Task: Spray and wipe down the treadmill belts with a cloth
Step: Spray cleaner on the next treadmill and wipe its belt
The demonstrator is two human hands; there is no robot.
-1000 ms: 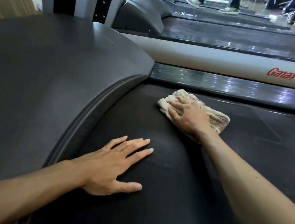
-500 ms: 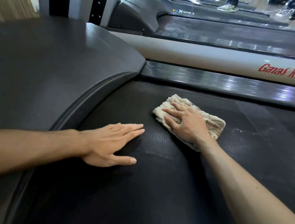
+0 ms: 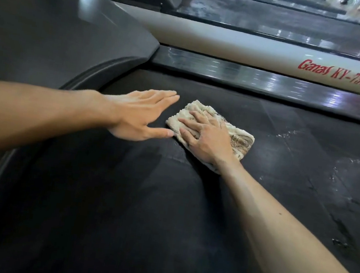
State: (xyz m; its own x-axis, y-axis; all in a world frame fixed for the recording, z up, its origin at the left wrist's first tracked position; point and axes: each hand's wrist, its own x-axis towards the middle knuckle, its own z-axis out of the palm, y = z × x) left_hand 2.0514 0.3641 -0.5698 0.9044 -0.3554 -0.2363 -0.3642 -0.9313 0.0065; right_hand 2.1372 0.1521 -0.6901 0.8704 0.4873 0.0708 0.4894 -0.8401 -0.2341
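Observation:
A folded beige cloth (image 3: 240, 138) lies flat on the black treadmill belt (image 3: 131, 210). My right hand (image 3: 204, 137) presses down on the cloth with spread, straight fingers. Just left of the cloth, my left hand (image 3: 141, 113) rests flat on the belt, fingers straight and together, its thumb tip close to the cloth's near corner. White wet streaks (image 3: 341, 168) mark the belt to the right of the cloth. No spray bottle is in view.
The dark grey motor hood (image 3: 57, 33) curves along the belt's left end. A glossy side rail (image 3: 263, 81) and a cream frame bar (image 3: 233, 44) lettered "Ganas KY-730" border the far side. Another treadmill belt (image 3: 272, 17) lies beyond.
The cloth under my right hand slid toward me and left, away from the rail. My left hand moved forward along the belt until it lay beside the cloth.

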